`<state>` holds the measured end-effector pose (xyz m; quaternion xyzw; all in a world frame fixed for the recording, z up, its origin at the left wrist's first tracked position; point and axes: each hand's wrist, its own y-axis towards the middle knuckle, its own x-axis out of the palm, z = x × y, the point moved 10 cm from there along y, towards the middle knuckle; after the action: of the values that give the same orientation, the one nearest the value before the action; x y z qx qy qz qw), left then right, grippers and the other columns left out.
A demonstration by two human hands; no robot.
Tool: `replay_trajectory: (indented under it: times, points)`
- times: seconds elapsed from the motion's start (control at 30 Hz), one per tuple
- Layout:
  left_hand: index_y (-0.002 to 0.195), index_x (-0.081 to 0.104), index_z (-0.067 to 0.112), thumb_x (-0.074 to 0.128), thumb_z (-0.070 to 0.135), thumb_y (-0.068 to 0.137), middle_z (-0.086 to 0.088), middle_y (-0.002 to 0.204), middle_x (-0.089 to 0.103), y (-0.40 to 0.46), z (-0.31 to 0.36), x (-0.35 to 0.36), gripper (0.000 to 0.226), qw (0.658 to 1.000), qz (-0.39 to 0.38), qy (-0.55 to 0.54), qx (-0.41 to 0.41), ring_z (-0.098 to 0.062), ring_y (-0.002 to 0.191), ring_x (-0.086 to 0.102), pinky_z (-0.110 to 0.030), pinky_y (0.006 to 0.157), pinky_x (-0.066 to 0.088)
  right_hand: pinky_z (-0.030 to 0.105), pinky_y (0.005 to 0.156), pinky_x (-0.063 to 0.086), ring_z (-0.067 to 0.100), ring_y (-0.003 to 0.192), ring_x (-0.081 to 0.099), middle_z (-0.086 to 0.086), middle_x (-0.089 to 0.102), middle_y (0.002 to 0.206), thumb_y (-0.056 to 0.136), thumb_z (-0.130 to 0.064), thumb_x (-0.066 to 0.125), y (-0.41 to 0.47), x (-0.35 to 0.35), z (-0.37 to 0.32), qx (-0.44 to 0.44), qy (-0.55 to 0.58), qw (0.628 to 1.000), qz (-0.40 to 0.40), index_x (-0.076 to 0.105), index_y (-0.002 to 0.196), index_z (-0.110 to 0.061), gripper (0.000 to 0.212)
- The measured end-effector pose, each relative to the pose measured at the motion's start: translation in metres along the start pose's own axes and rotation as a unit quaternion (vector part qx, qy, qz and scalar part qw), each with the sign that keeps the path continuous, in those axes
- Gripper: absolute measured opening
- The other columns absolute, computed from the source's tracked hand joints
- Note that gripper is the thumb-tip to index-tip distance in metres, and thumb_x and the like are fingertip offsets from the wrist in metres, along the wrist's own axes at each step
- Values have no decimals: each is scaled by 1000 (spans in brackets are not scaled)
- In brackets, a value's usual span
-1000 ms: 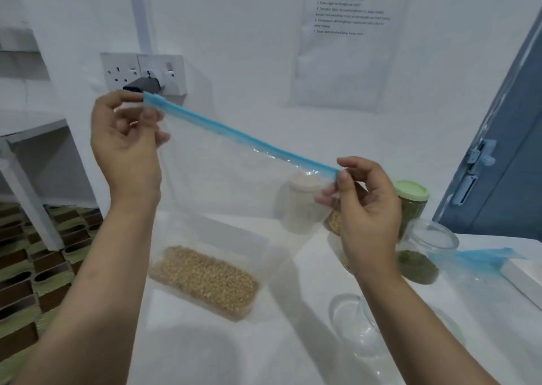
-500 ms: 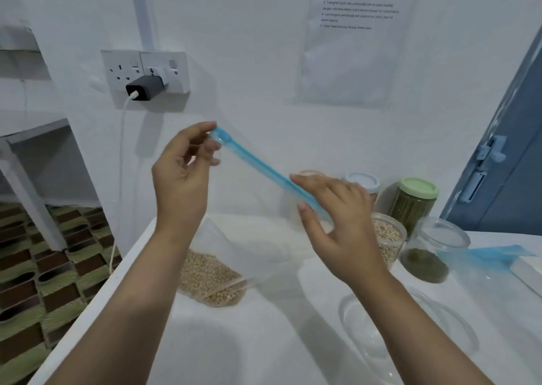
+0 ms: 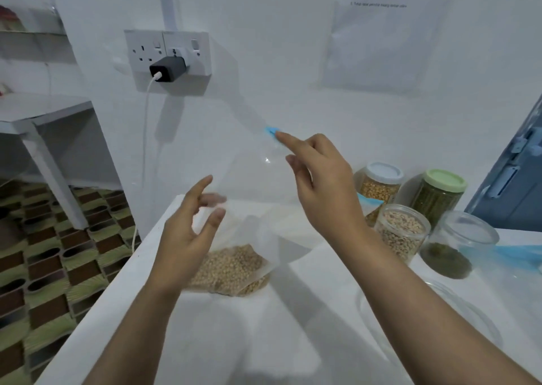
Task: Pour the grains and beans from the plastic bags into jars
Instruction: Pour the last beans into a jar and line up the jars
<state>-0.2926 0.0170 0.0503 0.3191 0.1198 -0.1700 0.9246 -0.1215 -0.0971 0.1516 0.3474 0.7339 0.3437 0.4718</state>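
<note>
An empty clear jar (image 3: 434, 320) stands nearest, at the worktop's (image 3: 264, 340) right front, its open mouth up, most likely so that it can take what the bag (image 3: 249, 232) holds. Both forearms reach out over the front edge.

The left hand (image 3: 187, 238) hovers toward the left edge, its fingers (image 3: 215, 219) spread and curled, closing on nothing; it looks ready to take the side of the bag, but whether it touches the film is hard to tell through the blur. Just beyond it the bag rests on the worktop with its pale beans (image 3: 231, 267) sunk into the bottom, so the weight sits on the surface and not in the grip.

The right hand (image 3: 322, 185) is raised above the bag and holds its top up by the blue zip strip (image 3: 271, 131); the forefinger lies along the strip, and the thumb is hidden behind the hand, so a pinch is likely but cannot be confirmed. Holding the top high keeps the mouth above the beans.

At the right edge stands an open jar with green beans (image 3: 451, 252), a blue-edged empty bag (image 3: 516, 255) beside it. Farther back, near the wall, are an open grain jar (image 3: 401, 235), a white-lidded jar (image 3: 381, 182) and a green-lidded jar (image 3: 440, 197), kept clear of the pouring space.
</note>
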Motion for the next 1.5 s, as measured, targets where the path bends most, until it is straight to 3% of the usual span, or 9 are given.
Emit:
replay_trajectory:
  times: [0.23, 0.43, 0.7, 0.83, 0.93, 1.07, 1.2, 1.3, 1.5]
  points:
    - [110, 63, 55, 56, 9, 99, 9, 87, 69, -22, -45, -20, 48, 990, 100, -88, -55, -11, 91, 66, -35, 97, 50, 12, 67, 30, 10, 77, 42, -4, 44, 89, 96, -4, 55, 1, -4, -9, -18, -15, 1000, 9, 63, 133, -12, 39]
    - [122, 60, 41, 56, -2, 97, 1, 87, 71, 36, -15, -32, 49, 990, 49, -129, 7, -19, 90, 65, -30, 92, 53, 4, 71, 33, 1, 75, 37, -1, 45, 91, 98, -3, 55, 8, -39, -13, -19, -20, 997, 78, 61, 136, -9, 38]
    - [126, 57, 41, 56, 7, 99, 8, 91, 73, 45, -14, -12, 43, 998, -34, -46, 19, -11, 94, 67, -23, 91, 49, 6, 73, 34, 3, 75, 41, 1, 46, 93, 98, -2, 56, -33, -52, 2, 29, -5, 994, 101, 58, 137, -5, 39]
    - [131, 54, 41, 56, 34, 97, 18, 110, 69, 16, -46, -12, 34, 1000, 1, 6, -26, 3, 116, 56, -16, 96, 38, 8, 77, 33, 11, 80, 44, 3, 47, 92, 97, 1, 56, -49, -54, -6, 7, -7, 995, 103, 57, 135, -2, 39]
    - [140, 48, 34, 52, 41, 97, 18, 129, 59, -10, -79, -19, 45, 995, 52, 32, -80, -1, 127, 46, -7, 97, 34, 7, 76, 34, 10, 79, 43, 3, 48, 92, 97, 2, 55, -56, -60, -13, -15, -7, 994, 107, 55, 136, -1, 39]
    - [150, 34, 30, 53, 50, 91, 8, 148, 37, -25, -116, -17, 65, 976, 89, -21, -196, -7, 130, 38, -32, 110, 32, 11, 78, 35, 13, 79, 44, -1, 45, 96, 97, -1, 52, -62, -61, -23, -57, -3, 993, 107, 49, 136, -4, 39]
    - [153, 26, 29, 53, 48, 91, 6, 131, 46, -22, -114, -8, 71, 964, 97, -100, -226, -7, 123, 44, -31, 109, 31, 13, 76, 37, 14, 79, 44, 0, 46, 95, 97, -1, 52, -65, -63, -24, -64, -1, 992, 105, 47, 137, -3, 40]
    - [150, 32, 30, 59, 39, 94, 7, 125, 50, -17, -110, -11, 64, 965, 119, -110, -205, 9, 104, 52, -30, 107, 35, 15, 75, 38, 15, 79, 45, 0, 45, 95, 97, -1, 52, -66, -64, -22, -57, -4, 993, 104, 46, 138, -2, 41]
    - [145, 37, 32, 70, 23, 90, -2, 119, 54, -2, -102, -17, 64, 967, 146, -133, -162, -11, 106, 58, -32, 100, 48, 8, 85, 36, 4, 88, 43, -4, 45, 102, 97, -3, 53, -73, -72, -11, -32, -11, 992, 120, 48, 137, -3, 41]
